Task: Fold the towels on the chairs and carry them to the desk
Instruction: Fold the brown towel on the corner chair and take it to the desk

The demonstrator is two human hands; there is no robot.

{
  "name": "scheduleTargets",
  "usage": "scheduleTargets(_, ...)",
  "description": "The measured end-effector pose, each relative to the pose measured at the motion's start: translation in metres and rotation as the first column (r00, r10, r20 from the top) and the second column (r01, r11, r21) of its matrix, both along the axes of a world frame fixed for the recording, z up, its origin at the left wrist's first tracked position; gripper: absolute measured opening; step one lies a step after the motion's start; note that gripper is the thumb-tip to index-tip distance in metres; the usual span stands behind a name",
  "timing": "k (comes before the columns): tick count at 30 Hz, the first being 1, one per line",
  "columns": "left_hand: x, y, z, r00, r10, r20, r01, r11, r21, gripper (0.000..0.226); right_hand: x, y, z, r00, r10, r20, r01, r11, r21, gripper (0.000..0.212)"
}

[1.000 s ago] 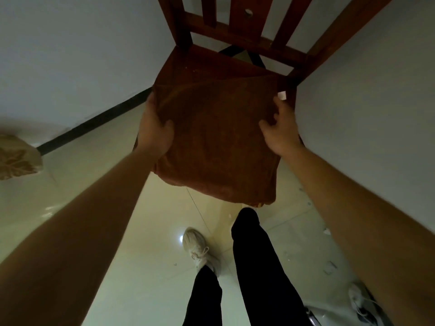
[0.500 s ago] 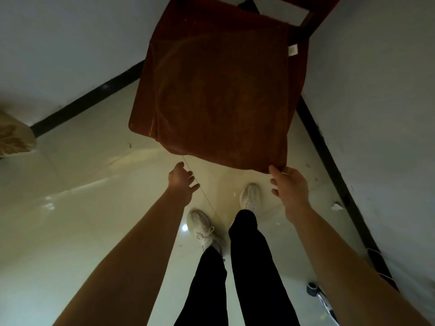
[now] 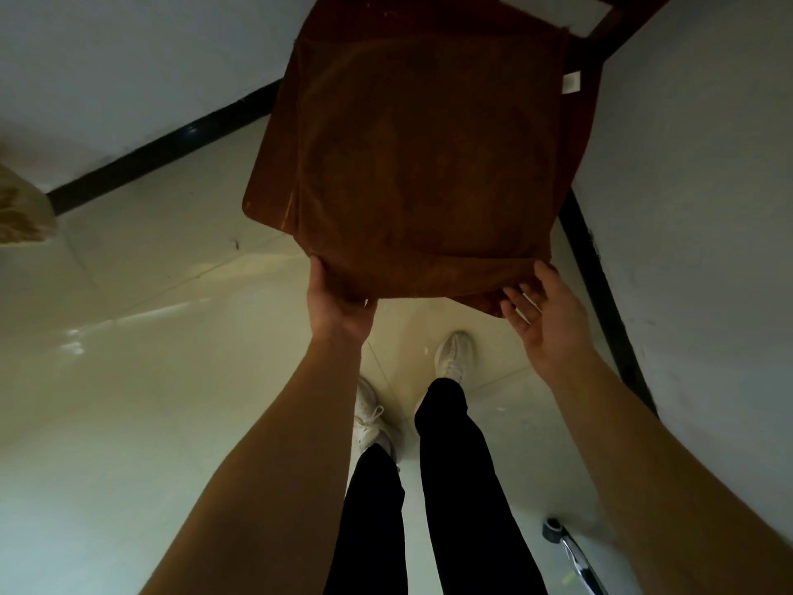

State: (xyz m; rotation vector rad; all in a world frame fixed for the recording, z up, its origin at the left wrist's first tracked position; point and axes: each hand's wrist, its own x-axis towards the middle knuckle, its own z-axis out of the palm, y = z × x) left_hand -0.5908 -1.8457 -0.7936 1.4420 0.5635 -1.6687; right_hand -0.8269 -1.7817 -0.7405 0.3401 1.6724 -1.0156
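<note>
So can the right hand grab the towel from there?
Probably yes. The right hand is open, right at the near edge of the towel, with nothing between them. The left hand grips the other near corner.

Towel (image 3: pixel 425 165): rust-brown, folded into square, lying flat on wooden chair (image 3: pixel 611 21) seat, covering nearly all of it. White label (image 3: pixel 570 84) at far right corner. Near edge overhangs seat's front edge.

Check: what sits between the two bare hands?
Head view: the near edge of the folded rust-brown terry towel spans from left hand to right hand.
</note>
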Motion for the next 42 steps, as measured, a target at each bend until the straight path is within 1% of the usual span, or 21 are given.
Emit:
scheduleTargets(1, 0.005, 0.006, 0.005, 0.999, -0.023, 0.028, 0.023, 1.0, -0.01, 0.057, 0.001, 0.0, 0.003, 1.0, 0.008, -0.005, -0.008, 1.0, 0.003, 0.027)
scheduleTargets(3, 0.013, 0.015, 0.016, 0.995, -0.068, 0.075, 0.068, 0.998, 0.008, 0.047, 0.002, 0.0, 0.008, 0.998, 0.062, -0.024, -0.061, 0.997, 0.041, 0.03)
scheduleTargets(6, 0.021, 0.026, 0.036, 0.971, -0.181, 0.153, 0.173, 0.983, 0.066, 0.04, 0.006, 0.006, 0.017, 0.994, 0.099, -0.052, -0.091, 0.988, 0.125, 0.03)
scheduleTargets(9, 0.03, 0.035, 0.055, 0.931, -0.264, 0.253, 0.241, 0.963, 0.117, 0.036, 0.009, 0.014, 0.028, 0.99, 0.066, -0.122, -0.047, 0.987, 0.151, 0.028)
scheduleTargets(11, 0.037, 0.033, 0.071, 0.897, -0.293, 0.33, 0.267, 0.956, 0.122, 0.034, 0.01, 0.014, 0.041, 0.985, 0.055, -0.165, -0.034, 0.991, 0.128, 0.028)
scheduleTargets(13, 0.041, 0.024, 0.097, 0.87, -0.302, 0.389, 0.29, 0.953, 0.093, 0.035, 0.007, 0.011, 0.066, 0.978, 0.058, -0.201, -0.043, 0.996, 0.078, 0.022)
scheduleTargets(16, 0.042, 0.005, 0.15, 0.826, -0.315, 0.468, 0.327, 0.943, 0.059, 0.037, 0.002, 0.009, 0.114, 0.986, 0.026, -0.165, -0.029, 0.999, -0.019, 0.014)
scheduleTargets(18, 0.042, -0.014, 0.183, 0.786, -0.324, 0.526, 0.353, 0.934, 0.048, 0.037, 0.0, 0.001, 0.143, 0.993, 0.023, -0.118, -0.033, 0.996, -0.088, 0.018)
scheduleTargets(20, 0.041, -0.031, 0.228, 0.746, -0.314, 0.587, 0.376, 0.926, 0.018, 0.036, -0.002, -0.006, 0.179, 0.993, 0.016, -0.116, -0.036, 0.984, -0.173, 0.03)
scheduleTargets(21, 0.042, -0.04, 0.25, 0.723, -0.298, 0.623, 0.384, 0.923, -0.004, 0.038, -0.002, -0.01, 0.196, 0.988, 0.024, -0.15, -0.055, 0.977, -0.207, 0.032)
scheduleTargets(23, 0.043, -0.057, 0.283, 0.651, -0.269, 0.71, 0.415, 0.909, -0.036, 0.04, -0.002, -0.022, 0.224, 0.951, 0.045, -0.307, -0.119, 0.966, -0.228, 0.031)
scheduleTargets(25, 0.046, -0.068, 0.312, 0.59, -0.237, 0.772, 0.449, 0.891, -0.069, 0.036, -0.002, -0.031, 0.254, 0.874, 0.037, -0.485, -0.172, 0.956, -0.236, 0.031)
scheduleTargets(26, 0.047, -0.073, 0.326, 0.571, -0.222, 0.791, 0.456, 0.886, -0.081, 0.031, -0.002, -0.035, 0.267, 0.841, 0.024, -0.54, -0.184, 0.952, -0.244, 0.03)
scheduleTargets(27, 0.048, -0.078, 0.336, 0.554, -0.212, 0.805, 0.462, 0.883, -0.086, 0.027, -0.002, -0.039, 0.277, 0.827, 0.013, -0.563, -0.191, 0.947, -0.259, 0.03)
scheduleTargets(30, 0.055, -0.086, 0.356, 0.515, -0.237, 0.823, 0.517, 0.853, -0.078, 0.018, -0.003, -0.048, 0.295, 0.839, 0.01, -0.544, -0.19, 0.942, -0.277, 0.03)
scheduleTargets(33, 0.066, -0.088, 0.364, 0.46, -0.294, 0.838, 0.6, 0.798, -0.049, 0.017, -0.003, -0.046, 0.302, 0.835, 0.04, -0.549, -0.212, 0.944, -0.254, 0.024)
scheduleTargets(34, 0.068, -0.088, 0.367, 0.458, -0.311, 0.833, 0.618, 0.785, -0.047, 0.018, -0.003, -0.045, 0.304, 0.834, 0.051, -0.549, -0.223, 0.942, -0.251, 0.023)
scheduleTargets(35, 0.07, -0.089, 0.369, 0.478, -0.321, 0.818, 0.626, 0.777, -0.06, 0.017, -0.004, -0.045, 0.305, 0.834, 0.057, -0.549, -0.23, 0.94, -0.251, 0.024)
scheduleTargets(38, 0.07, -0.093, 0.376, 0.604, -0.303, 0.737, 0.596, 0.786, -0.166, 0.013, -0.006, -0.049, 0.313, 0.844, 0.062, -0.533, -0.241, 0.932, -0.271, 0.031)
scheduleTargets(40, 0.071, -0.096, 0.38, 0.696, -0.28, 0.662, 0.563, 0.784, -0.26, 0.007, -0.008, -0.052, 0.319, 0.848, 0.073, -0.525, -0.258, 0.922, -0.289, 0.043)
scheduleTargets(42, 0.074, -0.098, 0.384, 0.744, -0.3, 0.597, 0.571, 0.749, -0.336, 0.009, -0.009, -0.056, 0.325, 0.856, 0.107, -0.506, -0.288, 0.911, -0.295, 0.042)
